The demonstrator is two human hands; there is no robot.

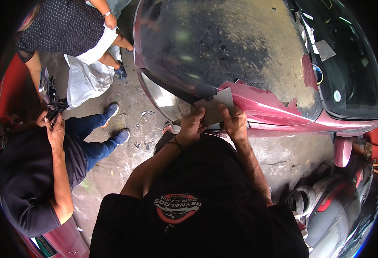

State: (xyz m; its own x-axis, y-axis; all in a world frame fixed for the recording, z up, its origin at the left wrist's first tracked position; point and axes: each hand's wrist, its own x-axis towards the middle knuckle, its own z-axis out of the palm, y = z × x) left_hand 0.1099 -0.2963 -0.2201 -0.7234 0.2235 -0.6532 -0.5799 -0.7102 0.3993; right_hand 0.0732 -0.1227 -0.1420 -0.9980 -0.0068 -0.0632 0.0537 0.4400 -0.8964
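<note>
A stiff grey sheet that looks like sandpaper [215, 111] is held between my two hands, in front of my chest. My left hand [190, 125] pinches its left side, while my right hand [235, 122] grips the right side with the thumb on top. Just past the sheet lies a car's hood [223, 47], dark and textured, with a worn tan area. Along its near edge, maroon paint [266, 102] shows beside a ragged border. The headlight [165, 101] is left of my hands, and the sheet hides part of the car's front corner.
At left, a person in a black shirt [30, 185] handles a small dark object. Another person in a patterned shirt [64, 32] stands beyond, by a white sheet [88, 81]. A second grey sheet [325, 50] rests on the windshield. A grey motorcycle [330, 215] stands at lower right.
</note>
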